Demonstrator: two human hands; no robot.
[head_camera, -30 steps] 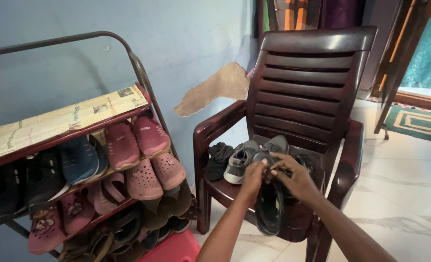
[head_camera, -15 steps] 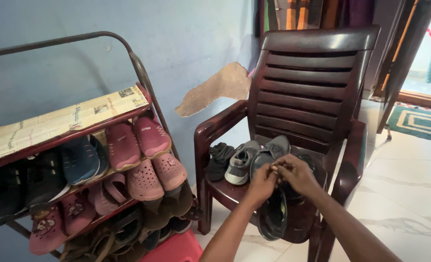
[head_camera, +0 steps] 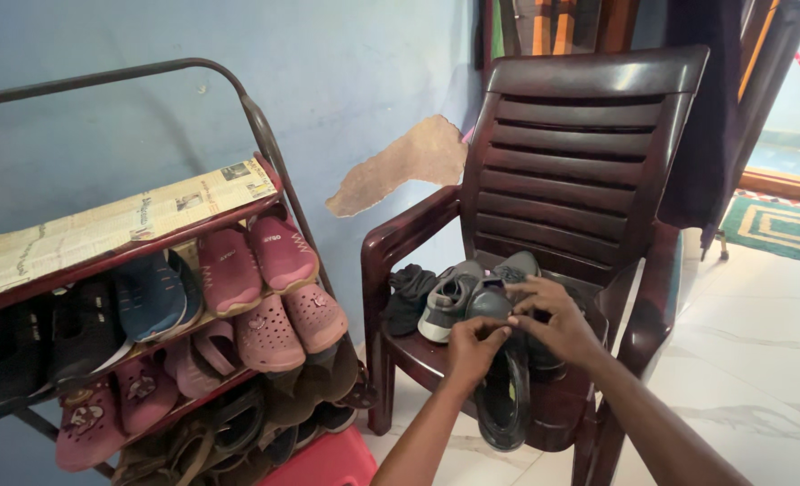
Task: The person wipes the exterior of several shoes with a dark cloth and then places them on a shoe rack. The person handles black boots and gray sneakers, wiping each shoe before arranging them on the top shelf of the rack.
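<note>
My left hand (head_camera: 472,346) and my right hand (head_camera: 555,319) both grip a dark grey shoe (head_camera: 501,382) that hangs toe-down over the front edge of a dark brown plastic chair (head_camera: 580,162). My fingers pinch its upper rim near the heel. Behind my hands on the seat lie a grey sneaker (head_camera: 449,299), a second grey shoe (head_camera: 515,266) and a black bundle of cloth (head_camera: 407,292).
A metal shoe rack (head_camera: 256,126) stands at left, with newspaper (head_camera: 103,225) on top and several pink, blue and black shoes on its shelves. A red object (head_camera: 328,461) lies on the floor below. A dark garment (head_camera: 699,117) hangs by the doorway at right, beside a green mat (head_camera: 782,229).
My left hand slid down a little along the shoe's rim and the shoe hangs slightly lower. A dark garment has come into view at the upper right.
</note>
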